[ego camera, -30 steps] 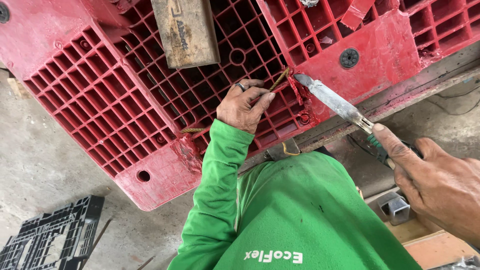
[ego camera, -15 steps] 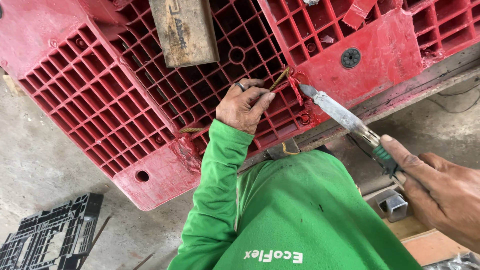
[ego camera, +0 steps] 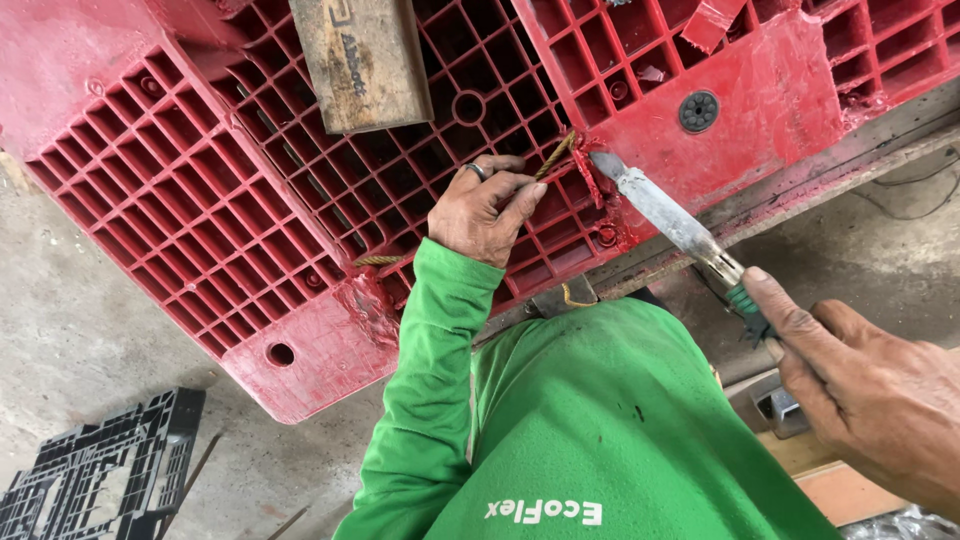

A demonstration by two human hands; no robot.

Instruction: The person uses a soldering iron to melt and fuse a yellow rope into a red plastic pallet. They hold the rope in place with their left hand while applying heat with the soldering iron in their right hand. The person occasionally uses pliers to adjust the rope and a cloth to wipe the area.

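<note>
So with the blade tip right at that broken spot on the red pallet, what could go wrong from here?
1. The left hand pinches the brownish strip close beside the tool's metal blade; a slip could bring the blade against those fingers.
2. The right hand holds the tool only at its green handle, far from the tip, so control may be loose.
3. The red pallet stands tilted; pushing might shift it.
</note>
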